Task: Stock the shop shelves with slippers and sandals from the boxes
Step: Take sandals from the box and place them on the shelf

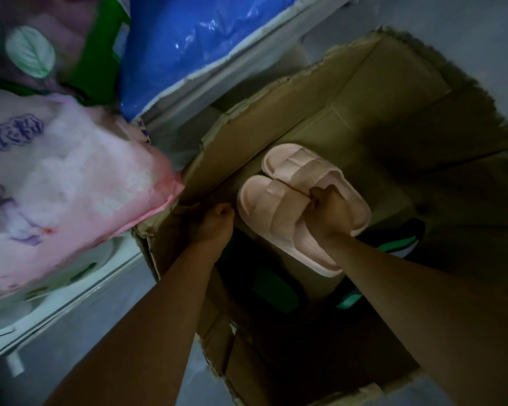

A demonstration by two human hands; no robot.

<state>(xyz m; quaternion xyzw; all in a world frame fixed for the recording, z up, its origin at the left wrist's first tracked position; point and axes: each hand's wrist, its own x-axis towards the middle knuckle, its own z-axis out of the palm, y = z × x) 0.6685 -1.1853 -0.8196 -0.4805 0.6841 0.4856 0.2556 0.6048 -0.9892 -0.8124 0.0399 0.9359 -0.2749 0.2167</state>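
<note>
Two pink slippers (294, 206) hang over the open cardboard box (379, 112), pinched together by the right hand (330, 212), fingers curled round their inner edges. Left hand (214, 224) grips the box flap beside them. One slipper could slide free: it's a shallow pinch.

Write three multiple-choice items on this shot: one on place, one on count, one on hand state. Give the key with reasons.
1. Where are the pink slippers?
A. over the open cardboard box
B. on a shelf
C. on the pink bag

2. How many pink slippers does the right hand hold?
A. one
B. two
C. four

3. What is the left hand doing?
A. lies flat and open
B. holds a green slipper
C. grips the box edge

Key: 1 A, box walls surround them; 2 B, two toes side by side; 3 C, fingers curl at the flap.
</note>
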